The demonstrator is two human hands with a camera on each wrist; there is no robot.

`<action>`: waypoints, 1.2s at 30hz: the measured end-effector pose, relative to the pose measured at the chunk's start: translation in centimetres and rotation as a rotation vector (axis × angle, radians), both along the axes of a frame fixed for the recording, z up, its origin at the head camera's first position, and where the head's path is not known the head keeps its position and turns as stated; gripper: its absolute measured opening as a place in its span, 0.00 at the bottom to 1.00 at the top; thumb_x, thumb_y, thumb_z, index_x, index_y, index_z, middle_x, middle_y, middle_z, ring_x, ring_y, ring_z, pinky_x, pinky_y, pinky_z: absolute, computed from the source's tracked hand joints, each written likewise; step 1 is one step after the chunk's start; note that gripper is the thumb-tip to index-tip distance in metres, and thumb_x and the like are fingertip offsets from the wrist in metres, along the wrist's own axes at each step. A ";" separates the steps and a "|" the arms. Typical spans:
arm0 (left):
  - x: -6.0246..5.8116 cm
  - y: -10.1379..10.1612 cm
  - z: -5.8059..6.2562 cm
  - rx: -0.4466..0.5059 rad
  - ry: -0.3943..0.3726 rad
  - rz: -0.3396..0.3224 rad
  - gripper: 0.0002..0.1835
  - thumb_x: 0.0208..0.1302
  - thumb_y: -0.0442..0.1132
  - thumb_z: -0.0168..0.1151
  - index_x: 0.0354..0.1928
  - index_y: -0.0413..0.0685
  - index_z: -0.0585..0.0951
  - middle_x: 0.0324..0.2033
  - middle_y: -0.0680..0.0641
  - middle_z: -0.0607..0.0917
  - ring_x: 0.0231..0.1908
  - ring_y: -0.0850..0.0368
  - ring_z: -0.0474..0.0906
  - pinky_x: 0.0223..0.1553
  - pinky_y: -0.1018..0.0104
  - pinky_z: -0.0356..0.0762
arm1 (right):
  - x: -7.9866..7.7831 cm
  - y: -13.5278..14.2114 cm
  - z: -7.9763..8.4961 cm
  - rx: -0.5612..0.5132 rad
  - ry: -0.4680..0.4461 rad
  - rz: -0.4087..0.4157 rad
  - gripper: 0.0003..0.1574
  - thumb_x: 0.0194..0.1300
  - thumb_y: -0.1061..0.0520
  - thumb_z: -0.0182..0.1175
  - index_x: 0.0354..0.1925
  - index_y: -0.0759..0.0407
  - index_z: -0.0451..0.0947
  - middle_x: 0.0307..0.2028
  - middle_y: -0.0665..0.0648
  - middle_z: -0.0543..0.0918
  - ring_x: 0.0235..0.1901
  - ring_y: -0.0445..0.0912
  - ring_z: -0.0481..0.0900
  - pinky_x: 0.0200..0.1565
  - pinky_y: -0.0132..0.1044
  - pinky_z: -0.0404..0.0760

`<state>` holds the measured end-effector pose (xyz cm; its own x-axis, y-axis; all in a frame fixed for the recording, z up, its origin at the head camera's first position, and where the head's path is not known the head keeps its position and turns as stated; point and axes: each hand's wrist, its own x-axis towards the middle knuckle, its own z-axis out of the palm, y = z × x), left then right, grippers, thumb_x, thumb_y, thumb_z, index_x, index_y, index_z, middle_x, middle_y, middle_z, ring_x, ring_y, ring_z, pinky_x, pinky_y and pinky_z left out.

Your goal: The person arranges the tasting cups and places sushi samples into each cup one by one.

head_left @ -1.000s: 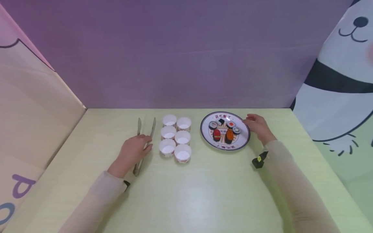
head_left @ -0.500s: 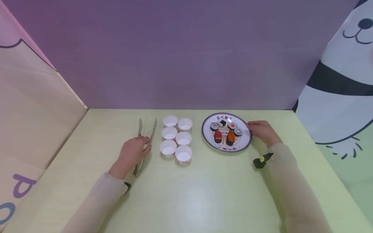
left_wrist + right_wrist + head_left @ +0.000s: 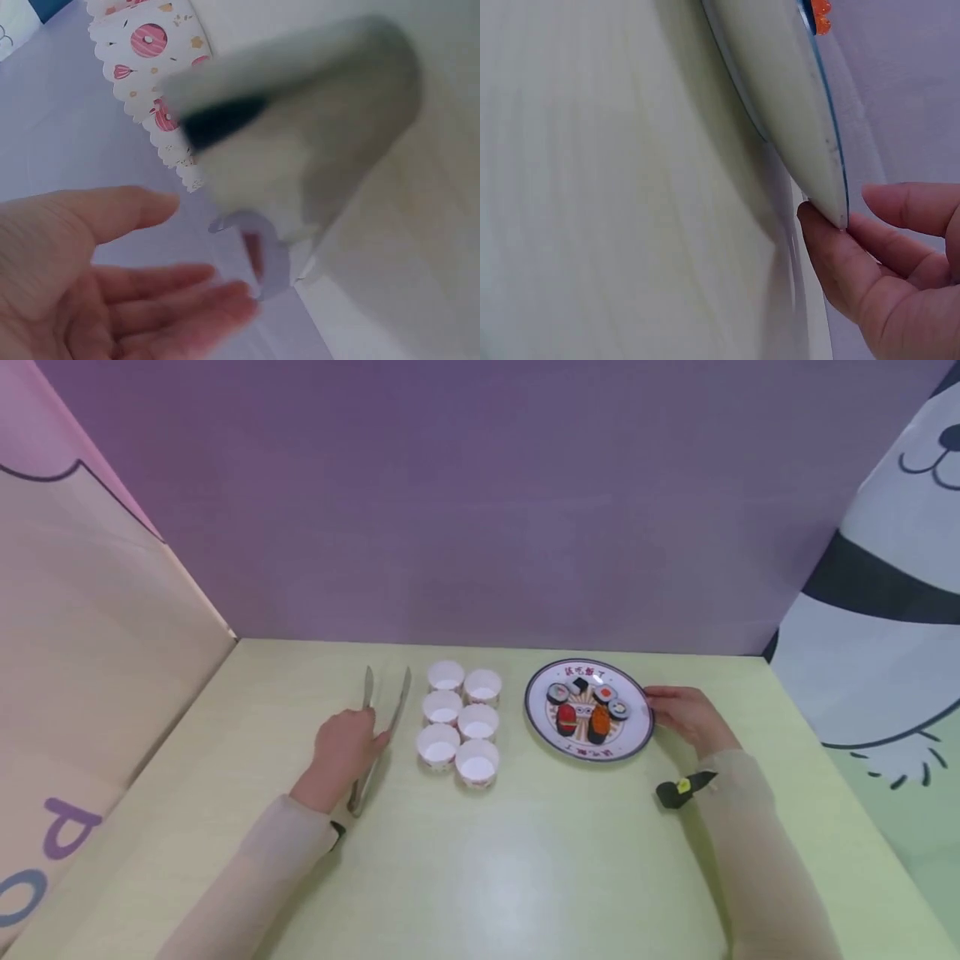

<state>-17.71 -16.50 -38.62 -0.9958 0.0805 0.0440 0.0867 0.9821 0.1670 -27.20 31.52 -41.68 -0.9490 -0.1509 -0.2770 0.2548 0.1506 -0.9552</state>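
Observation:
Metal tongs [image 3: 399,702] lie spread on the table, left of the paper cups. My left hand [image 3: 343,750] is over their middle. In the left wrist view its thumb and fingers are extended and apart, with the blurred tongs [image 3: 330,112] in front; whether they touch is unclear. At the right rim of a round plate [image 3: 540,727] is my right hand [image 3: 688,714]. In the right wrist view its fingers [image 3: 847,255] lie against the plate's underside [image 3: 787,97] near the rim, with the thumb apart above. Several sushi pieces sit on the plate, including an orange-topped one [image 3: 598,723].
Several white paper cups [image 3: 477,763] stand in two columns between tongs and plate. Donut prints show on a cup [image 3: 154,45] in the left wrist view. A purple wall [image 3: 480,527] closes off the table's back edge.
The head view has shifted slightly, moving the scene rightward and down. My right hand has moved lower along the plate's right rim. The left hand stays over the tongs.

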 end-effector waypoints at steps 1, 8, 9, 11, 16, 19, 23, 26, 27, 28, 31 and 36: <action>-0.1 0.0 0.1 -0.011 -0.039 0.019 0.20 0.62 0.49 0.61 0.30 0.35 0.78 0.20 0.42 0.77 0.18 0.51 0.72 0.16 0.62 0.70 | 0.1 0.0 -0.1 -0.008 -0.003 -0.003 0.32 0.67 0.71 0.46 0.64 0.83 0.47 0.28 0.37 0.79 0.32 0.29 0.78 0.39 0.23 0.77; -0.2 0.4 0.4 -0.037 -0.217 0.093 0.25 0.60 0.57 0.60 0.23 0.41 0.75 0.17 0.46 0.75 0.17 0.55 0.70 0.16 0.66 0.67 | 0.2 0.1 -0.4 -0.013 -0.011 -0.012 0.33 0.67 0.71 0.47 0.65 0.81 0.48 0.29 0.37 0.79 0.33 0.29 0.77 0.39 0.23 0.77; -0.2 0.4 0.4 -0.037 -0.230 0.093 0.24 0.59 0.57 0.61 0.23 0.41 0.75 0.17 0.46 0.75 0.17 0.55 0.70 0.16 0.66 0.67 | 0.2 0.1 -0.5 -0.018 -0.008 -0.015 0.33 0.67 0.71 0.48 0.65 0.81 0.48 0.28 0.37 0.79 0.33 0.29 0.77 0.39 0.23 0.77; -0.1 0.4 0.3 -0.038 -0.254 0.089 0.24 0.58 0.57 0.62 0.24 0.41 0.75 0.18 0.46 0.75 0.18 0.54 0.70 0.16 0.65 0.67 | 0.3 0.1 -0.6 -0.025 -0.008 -0.023 0.33 0.66 0.72 0.48 0.65 0.81 0.48 0.28 0.37 0.79 0.32 0.29 0.77 0.38 0.22 0.77; 0.0 0.3 0.1 -0.050 -0.306 0.085 0.23 0.57 0.54 0.65 0.29 0.38 0.77 0.20 0.46 0.75 0.19 0.54 0.71 0.17 0.65 0.69 | 0.2 0.1 -0.7 0.015 -0.014 -0.034 0.33 0.66 0.72 0.49 0.65 0.80 0.49 0.28 0.37 0.78 0.32 0.29 0.76 0.39 0.22 0.77; 0.0 0.3 0.2 -0.062 -0.326 0.092 0.23 0.56 0.53 0.66 0.31 0.37 0.77 0.21 0.45 0.76 0.20 0.53 0.72 0.19 0.64 0.70 | 0.1 0.1 -0.7 0.039 -0.010 -0.029 0.33 0.66 0.72 0.49 0.65 0.80 0.50 0.28 0.36 0.77 0.33 0.28 0.75 0.39 0.22 0.77; -0.1 0.4 0.4 -0.067 -0.331 0.090 0.22 0.56 0.52 0.66 0.32 0.36 0.77 0.21 0.45 0.76 0.21 0.53 0.72 0.19 0.65 0.70 | 0.1 0.3 -0.6 0.033 -0.010 -0.026 0.33 0.66 0.72 0.49 0.65 0.80 0.49 0.28 0.36 0.77 0.33 0.28 0.76 0.40 0.22 0.77; -0.1 0.4 0.6 -0.059 -0.322 0.080 0.20 0.56 0.50 0.66 0.30 0.37 0.77 0.20 0.45 0.76 0.20 0.53 0.72 0.19 0.65 0.70 | 0.3 0.5 -0.4 0.036 -0.004 -0.018 0.33 0.66 0.72 0.49 0.65 0.81 0.50 0.29 0.36 0.77 0.33 0.28 0.76 0.40 0.23 0.77; -0.1 0.4 0.6 -0.055 -0.319 0.075 0.20 0.56 0.50 0.66 0.30 0.37 0.77 0.20 0.46 0.75 0.20 0.53 0.72 0.19 0.65 0.70 | 0.3 0.6 -0.4 0.045 -0.001 -0.009 0.32 0.66 0.72 0.49 0.65 0.81 0.50 0.30 0.37 0.77 0.33 0.29 0.76 0.41 0.23 0.77; -0.2 0.4 0.5 -0.043 -0.320 0.072 0.20 0.56 0.49 0.66 0.29 0.37 0.77 0.20 0.46 0.76 0.20 0.54 0.72 0.18 0.65 0.70 | 0.4 0.6 -0.4 0.060 0.003 -0.002 0.32 0.66 0.72 0.48 0.64 0.81 0.51 0.31 0.38 0.77 0.33 0.29 0.76 0.41 0.23 0.77; -0.2 0.1 0.2 0.009 -0.325 0.076 0.19 0.56 0.48 0.66 0.30 0.37 0.76 0.20 0.46 0.76 0.19 0.54 0.72 0.18 0.66 0.70 | 0.5 0.6 -0.3 0.118 0.018 0.022 0.31 0.67 0.71 0.48 0.64 0.81 0.53 0.38 0.45 0.78 0.35 0.28 0.76 0.43 0.24 0.77; -0.3 -0.2 -0.3 0.060 -0.322 0.095 0.18 0.56 0.47 0.66 0.30 0.37 0.75 0.21 0.46 0.76 0.19 0.54 0.72 0.18 0.66 0.70 | 0.8 0.7 -0.4 0.189 0.008 0.024 0.30 0.68 0.68 0.48 0.65 0.77 0.54 0.59 0.72 0.68 0.36 0.27 0.74 0.45 0.24 0.76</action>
<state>-18.04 -16.72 -38.93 -0.9623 -0.0066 -0.2719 -0.0713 0.9709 0.2288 -26.45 32.20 -42.11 -0.9480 -0.1200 -0.2946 0.2410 0.3334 -0.9114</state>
